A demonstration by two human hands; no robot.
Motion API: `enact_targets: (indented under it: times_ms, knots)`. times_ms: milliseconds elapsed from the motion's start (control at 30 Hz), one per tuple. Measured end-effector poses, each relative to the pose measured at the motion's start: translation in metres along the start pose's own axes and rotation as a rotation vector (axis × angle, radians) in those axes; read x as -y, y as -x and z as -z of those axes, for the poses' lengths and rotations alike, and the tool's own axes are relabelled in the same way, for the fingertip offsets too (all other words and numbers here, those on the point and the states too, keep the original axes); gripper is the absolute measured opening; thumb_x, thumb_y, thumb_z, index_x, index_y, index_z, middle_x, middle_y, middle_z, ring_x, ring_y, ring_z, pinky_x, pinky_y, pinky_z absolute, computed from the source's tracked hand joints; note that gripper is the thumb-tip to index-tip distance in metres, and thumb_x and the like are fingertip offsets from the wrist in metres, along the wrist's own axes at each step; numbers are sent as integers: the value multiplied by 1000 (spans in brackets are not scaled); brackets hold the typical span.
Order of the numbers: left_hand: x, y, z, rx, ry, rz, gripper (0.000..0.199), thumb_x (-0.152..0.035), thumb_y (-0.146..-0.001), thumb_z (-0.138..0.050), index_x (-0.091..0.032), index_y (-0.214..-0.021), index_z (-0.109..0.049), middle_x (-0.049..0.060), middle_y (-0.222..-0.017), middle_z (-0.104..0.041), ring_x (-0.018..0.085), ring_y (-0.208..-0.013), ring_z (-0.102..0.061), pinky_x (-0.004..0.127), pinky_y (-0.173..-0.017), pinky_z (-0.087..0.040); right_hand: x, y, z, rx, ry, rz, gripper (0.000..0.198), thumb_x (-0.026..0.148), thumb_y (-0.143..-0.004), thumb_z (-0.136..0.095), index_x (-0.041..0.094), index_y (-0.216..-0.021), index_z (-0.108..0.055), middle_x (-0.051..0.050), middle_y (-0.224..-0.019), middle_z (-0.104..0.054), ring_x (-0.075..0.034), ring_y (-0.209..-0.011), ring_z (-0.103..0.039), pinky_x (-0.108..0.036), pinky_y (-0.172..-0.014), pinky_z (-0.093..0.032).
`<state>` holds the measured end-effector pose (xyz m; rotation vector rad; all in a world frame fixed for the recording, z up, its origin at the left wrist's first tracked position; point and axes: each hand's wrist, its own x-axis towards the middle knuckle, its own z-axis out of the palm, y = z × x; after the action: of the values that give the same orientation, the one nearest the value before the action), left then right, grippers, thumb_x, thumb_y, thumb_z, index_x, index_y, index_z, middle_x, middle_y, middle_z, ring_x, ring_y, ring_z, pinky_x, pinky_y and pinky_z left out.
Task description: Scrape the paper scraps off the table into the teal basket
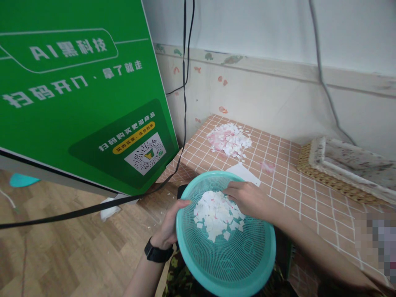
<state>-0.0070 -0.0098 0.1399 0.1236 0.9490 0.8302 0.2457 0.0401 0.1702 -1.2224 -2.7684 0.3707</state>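
Observation:
A turquoise plastic colander (225, 264) is tilted towards me over my lap. White paper scraps (216, 214), a few with pink marks, lie heaped on its mesh bottom. My left hand (171, 220), with a black band on the wrist, grips the left rim, thumb over the edge. Reaching in over the right side, my right hand (247, 199) has its fingers bent together at the upper edge of the heap. Whatever is between those fingertips is hidden. A second pile of white and pinkish scraps (230, 139) lies on the checked table beyond.
The brown checked tabletop (281, 177) runs along the wall. On it are a white sheet (244, 173) just behind the colander and a lined wicker basket (337, 181) at right. A green cabinet (93, 115) stands at left, with a black strap (139, 197) crossing before it.

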Motion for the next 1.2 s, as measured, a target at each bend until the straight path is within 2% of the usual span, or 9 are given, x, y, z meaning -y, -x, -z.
enact_targets:
  times_ms: [100, 233, 400, 633, 800, 967, 1200]
  knots:
    - [0, 0, -1, -2, 3, 6, 22, -24, -74, -59, -7, -72, -72, 11, -62, -71, 20, -56, -63, 31, -60, -48, 0, -1, -1, -1, -8, 9, 22, 14, -88, -46, 19, -80, -66, -5, -84, -62, -14, -73, -57, -27, -65, -39]
    - [-1, 1, -1, -12, 3, 5, 22, -24, -74, -59, -7, -73, -72, 11, -62, -72, 20, -56, -62, 31, -62, -49, 0, -2, -1, -5, -24, 10, 19, 22, -90, -49, 18, -80, -65, -4, -83, -62, -14, -73, -58, -27, -65, -40]
    - [-1, 1, 0, -25, -6, 5, 23, -24, -75, -58, -6, -74, -72, 11, -65, -73, 19, -56, -63, 29, -60, -49, -1, -1, 2, -5, -51, 35, 26, 29, -92, -47, 18, -78, -65, -4, -80, -64, -15, -73, -60, -28, -66, -41]
    - [0, 0, 2, 25, -4, 12, 24, -25, -76, -59, -6, -77, -72, 11, -65, -73, 19, -57, -64, 29, -61, -51, -5, -1, 6, -7, -229, 71, 28, 23, -94, -41, 17, -84, -67, -5, -77, -66, -13, -73, -61, -27, -67, -43]
    - [1, 1, 4, 39, -11, 22, 23, -26, -76, -60, -7, -75, -71, 11, -67, -73, 18, -56, -64, 28, -60, -51, -3, -2, 7, 51, -223, 94, 27, 13, -89, -43, 17, -81, -69, -5, -75, -66, -14, -71, -60, -27, -67, -43]
    - [1, 0, 2, 42, -6, 24, 24, -26, -76, -60, -6, -75, -72, 11, -66, -73, 18, -56, -64, 28, -60, -51, -1, -4, 10, 71, -148, 73, 34, 2, -82, -41, 19, -95, -68, -4, -81, -65, -14, -72, -59, -26, -64, -40]
    - [1, 1, -1, 25, -21, 17, 22, -25, -74, -61, -6, -76, -72, 10, -66, -73, 18, -57, -64, 28, -60, -51, 3, -4, 8, -1, -156, 43, 25, 10, -85, -45, 17, -87, -69, -6, -80, -66, -15, -74, -59, -27, -68, -42]
